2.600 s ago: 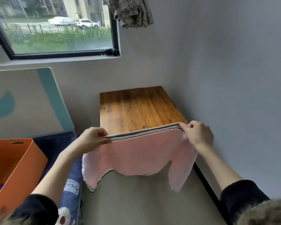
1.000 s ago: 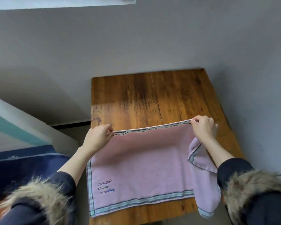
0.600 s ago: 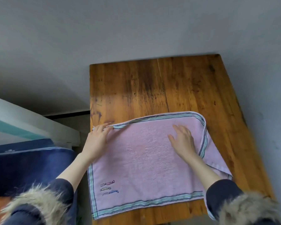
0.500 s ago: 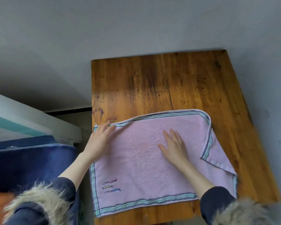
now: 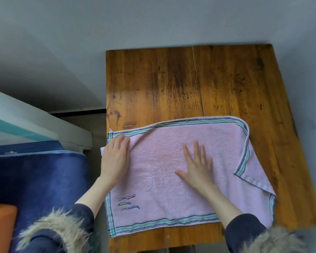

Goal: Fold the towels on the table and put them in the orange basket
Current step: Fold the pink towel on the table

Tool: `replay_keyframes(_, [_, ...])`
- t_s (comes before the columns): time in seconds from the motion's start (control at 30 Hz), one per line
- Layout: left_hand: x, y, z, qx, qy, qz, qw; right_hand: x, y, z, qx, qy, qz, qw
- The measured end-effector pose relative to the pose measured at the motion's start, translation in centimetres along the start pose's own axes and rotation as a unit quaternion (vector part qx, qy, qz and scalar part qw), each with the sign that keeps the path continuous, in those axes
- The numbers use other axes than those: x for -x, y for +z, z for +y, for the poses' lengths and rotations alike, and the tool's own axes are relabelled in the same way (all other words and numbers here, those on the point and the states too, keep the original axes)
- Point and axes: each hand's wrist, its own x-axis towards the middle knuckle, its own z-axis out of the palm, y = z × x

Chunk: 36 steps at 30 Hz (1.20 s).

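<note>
Your right hand (image 5: 196, 166) has slid from the towel's right fold toward its middle since a moment ago, and now it's flat, fingers spread, pressing the folded pink terry towel with green-and-navy striped borders (image 5: 162, 179). Your left hand (image 5: 115, 157) lies open at the towel's ten o'clock corner, pinning it. That towel rests on the worn brown wooden table (image 5: 171, 84), near edge. At eight o'clock, the orange basket (image 5: 0, 229) peeks in.

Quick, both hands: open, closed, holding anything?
Left hand: open, flat on the pink towel at its left edge.
Right hand: open, palm flat on the towel.
</note>
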Motion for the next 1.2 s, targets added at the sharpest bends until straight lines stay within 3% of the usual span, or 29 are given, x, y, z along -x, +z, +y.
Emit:
replay_keyframes(0.13, [0.0,0.6,-1.2,0.005,-0.017,-0.075,0.997,0.1,0.0,0.1,0.009,-0.004,-0.006,1.0])
replay_keyframes(0.27, [-2.0,0.1,-2.5,0.021,-0.032,-0.085,0.996,0.2,0.0,0.2,0.014,-0.013,-0.009,1.0])
replay_keyframes(0.37, [-2.7,-0.7,-2.0,-0.005,-0.046,-0.046,0.998,0.5,-0.4,0.7,0.001,-0.022,0.001,1.0])
replay_keyframes(0.47, [-2.5,-1.2,0.5,0.017,-0.067,0.027,0.997,1.2,-1.2,1.6,-0.055,-0.023,0.067,0.996])
replay_keyframes(0.53, [-1.9,-0.9,3.1,0.035,-0.041,0.034,0.998,2.2,-1.6,2.8,-0.069,-0.017,0.126,0.99])
replay_keyframes(0.67, [-0.1,1.3,8.9,0.035,0.027,-0.038,0.998,4.5,-2.2,7.2,-0.058,0.017,0.224,0.973])
replay_keyframes(0.83, [0.5,4.1,15.4,0.019,0.091,-0.073,0.993,5.9,-1.8,13.3,-0.033,0.093,0.156,0.983])
replay_keyframes(0.97, [0.1,5.9,20.1,0.001,0.145,-0.072,0.987,6.4,-0.3,16.2,-0.088,0.081,0.228,0.966])
replay_keyframes(1.1, [-1.5,7.8,24.3,-0.031,0.199,-0.064,0.977,5.3,-0.8,18.8,-0.046,-0.003,0.327,0.944])
replay_keyframes(1.2, [-3.0,8.7,27.0,-0.037,0.208,-0.07,0.975,3.9,-2.6,21.2,-0.15,-0.019,0.312,0.938])
